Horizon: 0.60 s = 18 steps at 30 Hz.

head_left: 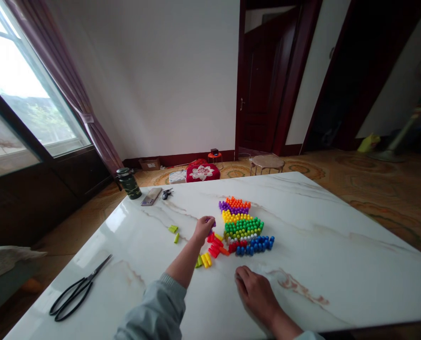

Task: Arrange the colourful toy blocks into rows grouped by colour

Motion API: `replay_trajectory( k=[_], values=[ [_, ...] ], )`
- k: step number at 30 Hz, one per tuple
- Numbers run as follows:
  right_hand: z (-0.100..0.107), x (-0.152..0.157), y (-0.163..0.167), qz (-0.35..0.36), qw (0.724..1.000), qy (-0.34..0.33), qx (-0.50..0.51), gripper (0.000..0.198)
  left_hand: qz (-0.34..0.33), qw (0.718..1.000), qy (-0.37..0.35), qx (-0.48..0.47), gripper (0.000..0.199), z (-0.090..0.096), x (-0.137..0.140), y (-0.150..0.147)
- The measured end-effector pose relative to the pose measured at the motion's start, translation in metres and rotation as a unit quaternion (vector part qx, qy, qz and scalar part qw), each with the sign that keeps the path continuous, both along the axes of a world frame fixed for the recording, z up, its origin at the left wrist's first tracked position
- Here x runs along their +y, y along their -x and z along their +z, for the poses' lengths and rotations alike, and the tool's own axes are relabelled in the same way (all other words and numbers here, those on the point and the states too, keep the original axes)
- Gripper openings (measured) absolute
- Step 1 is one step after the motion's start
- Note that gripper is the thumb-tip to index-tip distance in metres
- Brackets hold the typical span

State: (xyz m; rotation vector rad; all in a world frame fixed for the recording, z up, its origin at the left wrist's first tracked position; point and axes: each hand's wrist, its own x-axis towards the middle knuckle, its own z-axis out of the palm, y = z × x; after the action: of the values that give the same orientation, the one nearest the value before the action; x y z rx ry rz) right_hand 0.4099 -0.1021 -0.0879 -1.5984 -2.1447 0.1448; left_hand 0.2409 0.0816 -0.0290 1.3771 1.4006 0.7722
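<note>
My left hand [203, 228] reaches over the table with its fingers closed on a small purple plastic piece [213, 225], mostly covered by the fingers. Just right of it stand small round-topped plastic pieces grouped by colour: orange [236, 203], purple [233, 208], yellow [236, 216], green [244, 227], white [244, 238] and blue [255, 246]. Below the left hand lie loose red pieces [215, 246] and yellow pieces [206, 260]. My right hand [255, 289] rests near the table's front side, fingers curled; whether anything is inside them is hidden.
On the marble-patterned table [320, 255] lie black-handled scissors [84, 285] at left and lime-green pieces [174, 229]. A dark flask [129, 183], a phone [151, 196] and keys [167, 193] sit along the far left edge. Behind the table stands a stool [267, 163].
</note>
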Motion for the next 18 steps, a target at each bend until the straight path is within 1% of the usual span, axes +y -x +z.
replay_trajectory(
  k=[2,5,7,8,9,10,12,13,14,15,16,18],
  values=[
    [0.0,-0.001,-0.001,-0.001,1.0,0.003,0.002,0.018,0.007,0.993,0.024,-0.118,0.036,-0.001,-0.022,0.001],
    [0.002,-0.002,-0.002,0.002,0.999,0.012,0.032,0.018,0.014,0.962,0.057,-0.266,0.041,-0.007,-0.061,-0.001],
    [0.005,-0.002,0.0,-0.014,0.995,0.026,0.094,0.018,0.022,0.939,0.078,-0.335,0.044,-0.012,-0.086,-0.002],
    [0.008,-0.001,0.003,-0.032,0.988,0.038,0.146,0.018,0.027,0.928,0.088,-0.361,0.045,-0.015,-0.097,-0.003],
    [0.011,0.0,0.008,-0.053,0.974,0.053,0.212,0.02,0.034,0.918,0.097,-0.383,0.047,-0.018,-0.106,-0.004],
    [0.016,0.002,0.014,-0.075,0.952,0.07,0.287,0.025,0.04,0.909,0.103,-0.401,0.048,-0.02,-0.114,-0.005],
    [0.026,0.007,0.03,-0.105,0.888,0.104,0.436,0.038,0.055,0.897,0.107,-0.425,0.05,-0.024,-0.126,-0.007],
    [0.031,0.01,0.038,-0.11,0.856,0.116,0.491,0.043,0.063,0.894,0.105,-0.431,0.051,-0.025,-0.131,-0.008],
    [0.036,0.013,0.045,-0.111,0.833,0.124,0.528,0.048,0.07,0.893,0.1,-0.433,0.051,-0.026,-0.135,-0.008],
    [0.04,0.017,0.052,-0.111,0.818,0.128,0.55,0.05,0.077,0.893,0.094,-0.434,0.052,-0.026,-0.138,-0.009],
    [0.043,0.019,0.057,-0.108,0.811,0.131,0.561,0.052,0.083,0.893,0.087,-0.435,0.054,-0.026,-0.141,-0.009],
    [0.045,0.024,0.062,-0.103,0.807,0.136,0.566,0.051,0.091,0.896,0.075,-0.427,0.054,-0.025,-0.147,-0.01]
  ],
)
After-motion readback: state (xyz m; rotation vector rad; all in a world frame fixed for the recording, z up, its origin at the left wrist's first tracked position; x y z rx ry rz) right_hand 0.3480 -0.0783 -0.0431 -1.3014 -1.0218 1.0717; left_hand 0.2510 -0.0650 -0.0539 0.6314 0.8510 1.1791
